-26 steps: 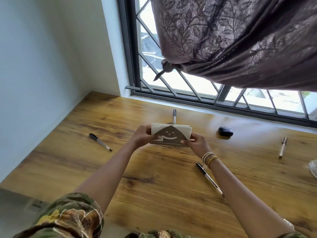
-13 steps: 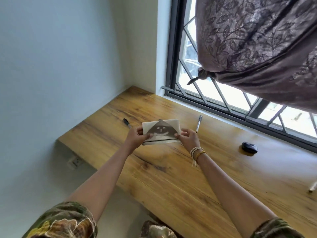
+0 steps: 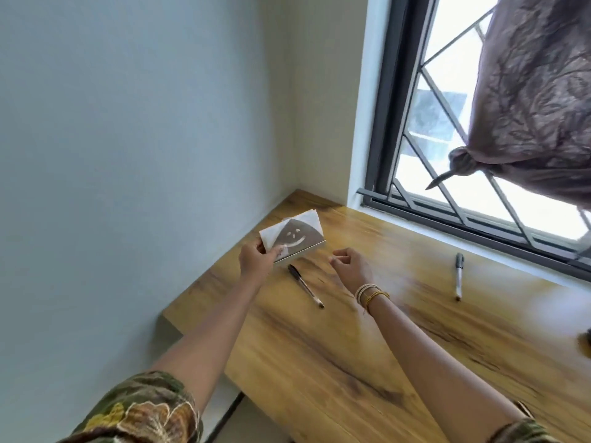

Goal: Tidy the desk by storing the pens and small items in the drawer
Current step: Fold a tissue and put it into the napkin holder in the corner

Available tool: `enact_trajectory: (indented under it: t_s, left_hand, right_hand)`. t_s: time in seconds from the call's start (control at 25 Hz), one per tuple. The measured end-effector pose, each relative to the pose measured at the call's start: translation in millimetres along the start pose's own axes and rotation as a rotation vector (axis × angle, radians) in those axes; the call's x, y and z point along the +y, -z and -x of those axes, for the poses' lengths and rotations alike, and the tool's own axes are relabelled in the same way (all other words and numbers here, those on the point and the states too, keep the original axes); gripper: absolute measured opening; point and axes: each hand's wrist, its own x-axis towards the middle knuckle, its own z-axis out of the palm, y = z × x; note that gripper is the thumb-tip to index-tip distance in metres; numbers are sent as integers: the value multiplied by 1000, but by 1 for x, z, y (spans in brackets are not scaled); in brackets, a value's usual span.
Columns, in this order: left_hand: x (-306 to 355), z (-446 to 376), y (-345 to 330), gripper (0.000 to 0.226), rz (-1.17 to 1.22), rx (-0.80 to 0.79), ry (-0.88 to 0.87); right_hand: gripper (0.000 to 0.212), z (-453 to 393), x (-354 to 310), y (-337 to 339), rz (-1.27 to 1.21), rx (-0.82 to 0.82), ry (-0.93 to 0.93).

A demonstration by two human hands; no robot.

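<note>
Left hand (image 3: 256, 262) fingers (image 3: 277, 251) pinch the near-left corner of the napkin holder (image 3: 292, 239) w/ the smiley cut-out, thumb on the front face, rest hidden behind; holder sits tilted near the desk's far-left corner by the wall, its base apparently on or just above the wood (can't tell which). Right hand (image 3: 350, 266) is off it, just beside, fingers loosely curled and holding nothing. My read: holder is being parked in the corner out of the way, one hand enough to steady it, so the other is free for the pens. Black pen (image 3: 306, 286) lies directly below the holder, betw. the two hands, cap end near the left hand, so prob. the easiest next pick. Second pen (image 3: 459, 276), silver/black, lies well apart to the right, nearer the window (image 3: 447, 174). A dark item (image 3: 587, 338) is cut off at the right edge, can't ID it. No drawer in view, so nothing seen stored yet; pens are on the desk (image 3: 351, 362). Desk is glossy wood-grain, fitted into the corner of a pale blue-grey wall (image 3: 144, 139); window has a dark frame w/ diagonal grille, and a knotted brownish patterned curtain (image 3: 537, 100) hangs top right.
</note>
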Motion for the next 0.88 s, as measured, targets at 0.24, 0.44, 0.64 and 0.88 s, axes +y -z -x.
enact_trajectory:
  t_s: [0.24,0.44,0.64,0.88]
  left_hand:
    - [-15,-90,-3,18,-65,127,79]
    - [-28,-121,-19,22,-95,161,77]
    - [-31,-134,-38,25,-55,212,81]
    - [-43,-140,-43,30,-104,170,29]
  right_hand:
    - [27,-53,-18,-62,180,21,26]
    - [31,-75,-18,-77,354,27,113]
    - [23,-77,5,-82,464,93,170]
    - [19,-71,16,-85,582,96,261]
